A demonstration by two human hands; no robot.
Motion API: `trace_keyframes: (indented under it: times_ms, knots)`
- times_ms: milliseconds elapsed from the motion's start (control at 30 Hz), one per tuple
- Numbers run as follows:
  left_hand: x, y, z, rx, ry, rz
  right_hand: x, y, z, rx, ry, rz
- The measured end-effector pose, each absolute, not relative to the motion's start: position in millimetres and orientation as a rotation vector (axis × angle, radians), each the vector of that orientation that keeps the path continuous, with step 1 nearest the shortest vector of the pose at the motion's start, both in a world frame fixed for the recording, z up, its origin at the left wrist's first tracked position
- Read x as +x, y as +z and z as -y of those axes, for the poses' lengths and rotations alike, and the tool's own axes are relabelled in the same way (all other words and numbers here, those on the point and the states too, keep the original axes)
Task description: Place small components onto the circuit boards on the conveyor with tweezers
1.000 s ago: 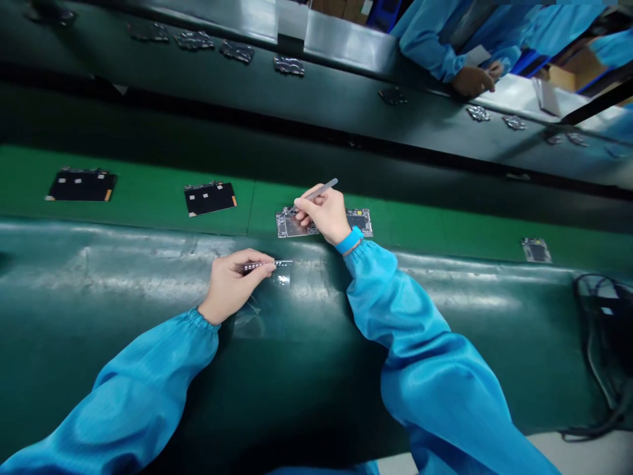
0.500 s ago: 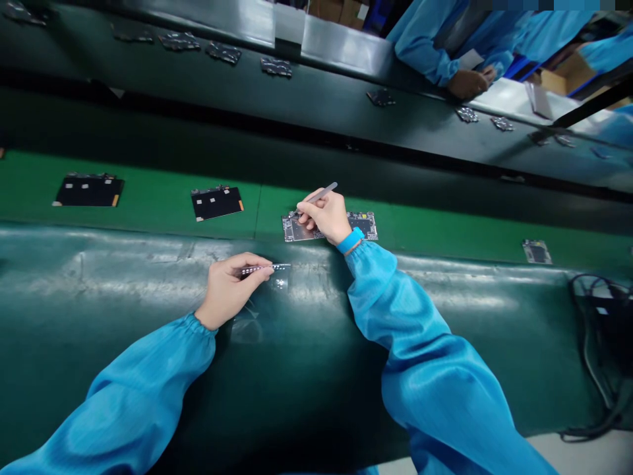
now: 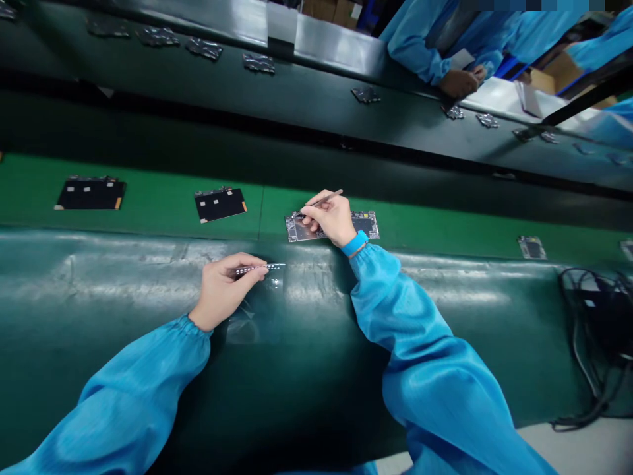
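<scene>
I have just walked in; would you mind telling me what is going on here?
A person's right hand holds a slim tool over the left part of a circuit board; whether its tip touches is unclear. The left hand pinches a strip dotted with white, nearer the person. Two black panels lie to the board's left.

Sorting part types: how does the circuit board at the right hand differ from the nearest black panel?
The circuit board shows exposed components; the black panel is mostly plain, with pale squares and an orange tab. The right hand partly covers the board, while the panel lies uncovered. Both lie on the green surface.
</scene>
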State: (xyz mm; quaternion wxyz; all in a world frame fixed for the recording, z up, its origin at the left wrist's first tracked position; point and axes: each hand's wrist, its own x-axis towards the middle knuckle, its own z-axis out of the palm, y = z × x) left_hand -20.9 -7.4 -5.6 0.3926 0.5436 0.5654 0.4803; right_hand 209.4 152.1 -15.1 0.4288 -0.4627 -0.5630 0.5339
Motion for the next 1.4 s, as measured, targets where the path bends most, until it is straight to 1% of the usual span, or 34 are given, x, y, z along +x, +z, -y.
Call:
trace_keyframes:
  times_ms: [133, 300, 400, 533, 600, 700, 767, 900, 967, 1033, 1133, 1267, 1333, 1400]
  knots:
    - [-21, -6, 7, 1.373, 1.225, -1.43, 215, -11, -150, -1.172, 1.32, 1.41]
    - [-20, -6, 6, 1.354, 1.242, -1.415, 206, 6, -151, -1.046, 1.191, 1.415]
    - [-19, -5, 4, 1.33, 1.261, -1.393, 177, 12, -159, -0.938, 1.061, 1.756]
    - [-21, 3, 8, 1.31, 1.29, -1.405, 131, 3, -177, -0.836, 0.703, 2.353]
    - [-28, 9, 14, 1.306, 1.303, -1.42, 119, -3, -183, -0.86, 0.627, 2.492]
    - [-44, 17, 28, 1.279, 1.325, -1.467, 124, -1, -182, -0.864, 0.59, 2.538]
    - [-56, 21, 39, 1.257, 1.338, -1.507, 135, 11, -176, -0.825, 0.558, 2.497]
    - [-78, 28, 59, 1.254, 1.376, -1.524, 146, 52, -167, -0.746, 0.442, 2.414]
    - [-85, 29, 67, 1.248, 1.396, -1.524, 133, 68, -167, -0.726, 0.389, 2.473]
    - [-92, 29, 73, 1.231, 1.421, -1.533, 103, 72, -169, -0.7, 0.341, 2.581]
    - [-103, 24, 80, 1.19, 1.463, -1.549, 39, 56, -169, -0.733, 0.334, 2.658]
    - [-117, 17, 85, 1.131, 1.499, -1.592, -39, 15, -169, -0.867, 0.428, 2.624]
    - [-122, 14, 85, 1.102, 1.523, -1.619, -58, 1, -170, -0.88, 0.429, 2.624]
    - [-126, 12, 84, 1.064, 1.55, -1.636, -60, -2, -173, -0.862, 0.402, 2.63]
